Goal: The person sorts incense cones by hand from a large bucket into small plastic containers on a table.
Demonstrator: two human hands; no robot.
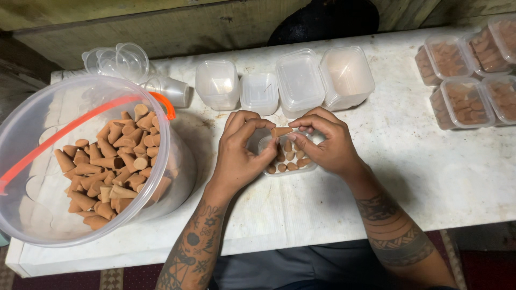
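A small clear plastic box (271, 173) sits on the white table (408, 177) between my hands, with several brown cones (290, 157) standing in it. My left hand (242, 153) curls over the box's left side, fingertips touching the cones. My right hand (325, 142) is at the box's right side and pinches one brown cone (281, 131) held sideways just above the box. Both forearms come up from the near edge of the table.
A large clear bucket (32, 123) with an orange handle, lying tilted at the left, holds many brown cones (115, 166). Stacks of empty clear boxes (298, 80) stand behind my hands. Filled, lidded boxes (462, 102) are at the far right. Clear cups (121, 62) lie behind the bucket.
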